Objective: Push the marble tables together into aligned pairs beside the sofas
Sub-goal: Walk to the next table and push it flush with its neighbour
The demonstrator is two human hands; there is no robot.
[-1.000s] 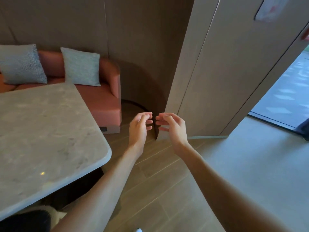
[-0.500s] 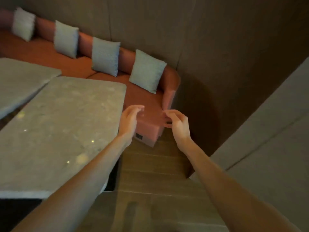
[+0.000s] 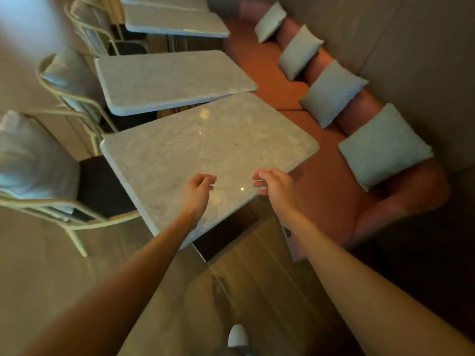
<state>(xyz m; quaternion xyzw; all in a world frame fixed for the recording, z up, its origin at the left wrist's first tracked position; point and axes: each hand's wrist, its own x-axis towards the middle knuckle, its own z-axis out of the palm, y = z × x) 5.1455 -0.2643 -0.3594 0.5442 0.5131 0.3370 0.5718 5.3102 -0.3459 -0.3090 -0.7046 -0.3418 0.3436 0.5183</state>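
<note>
Reaching for the near tabletop (image 3: 205, 147) to close it up against its neighbour

Both hands hover over the near edge, holding nothing — the left hand (image 3: 198, 191) with fingers loosely curled above the marble, the right hand (image 3: 275, 185) likewise relaxed, just over the edge nearer the sofa (image 3: 321, 201). The second tabletop (image 3: 169, 80) sits close beyond, nearly meeting at the sofa end but gaping wider toward the chairs (image 3: 51, 176). A good push, I judge, plants both palms on the near edge, spread wide, leaning harder on the left — so the wedge closes and the edges line up.
</note>
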